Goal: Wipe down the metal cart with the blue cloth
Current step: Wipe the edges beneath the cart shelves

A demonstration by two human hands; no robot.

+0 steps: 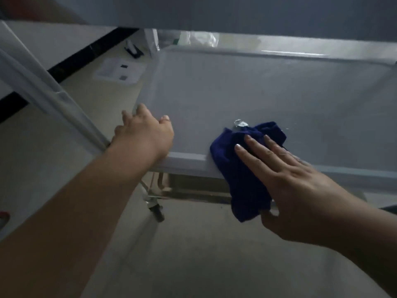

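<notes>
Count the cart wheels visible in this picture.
1. One wheel shows under the near left corner of the cart, below the left hand. Other wheels may be hidden under the cart or lie outside the frame.

- Looked like a clinic or service room — hard to tell which.
- Held a steel cart (257, 87) with rimmed shelves, standing on a caster (158, 211).
- Had a pale smooth floor (193, 254), white wall (53, 39), black skirting strip (86, 54) — plain, institutional.
</notes>
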